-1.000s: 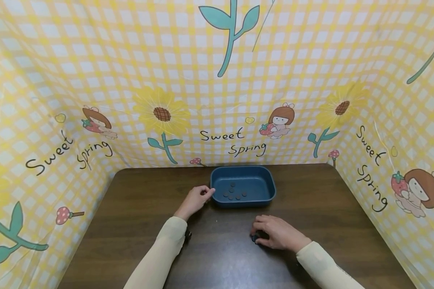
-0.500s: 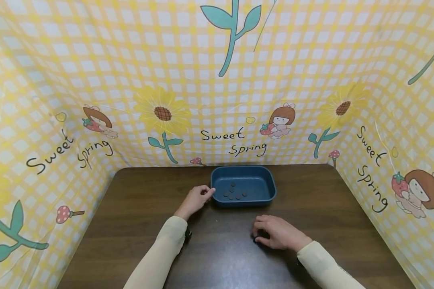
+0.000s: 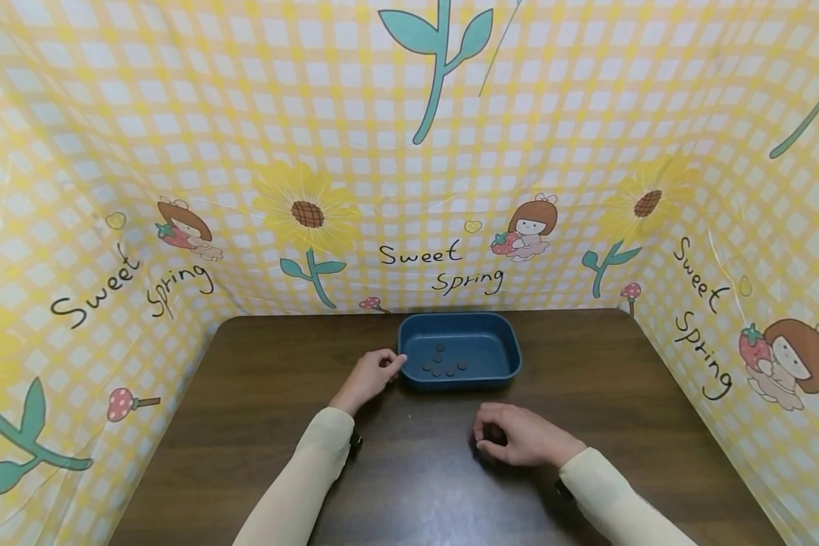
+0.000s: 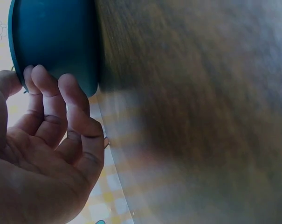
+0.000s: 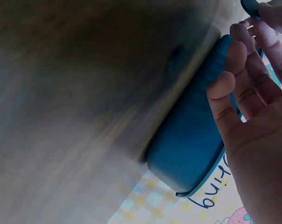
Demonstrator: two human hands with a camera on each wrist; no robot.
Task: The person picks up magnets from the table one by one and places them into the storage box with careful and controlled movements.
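Note:
A dark blue rectangular tray [image 3: 478, 383] stands at the back of the table, with several small dark round discs [image 3: 450, 372] lying flat inside. My left hand [image 3: 368, 379] grips the tray's left end, thumb and fingertips at its rim; the left wrist view shows the curled fingers [image 4: 74, 95] against the tray wall [image 4: 57, 42]. In front of the tray, my right hand [image 3: 522, 435] is just above the table. Its thumb and index finger pinch a small dark disc [image 5: 250, 8], seen at the top of the right wrist view. The head view hides that disc.
The brown wooden table [image 3: 266, 425] has rounded far corners. A yellow checked cloth [image 3: 409, 182] with printed flowers and figures hangs behind it and along both sides. The tray's far side is close to the cloth.
My right hand has risen slightly from the tabletop, its thumb and index finger now closed together. A dark thing visible under those fingers earlier no longer shows in the head view. The left hand stays put.

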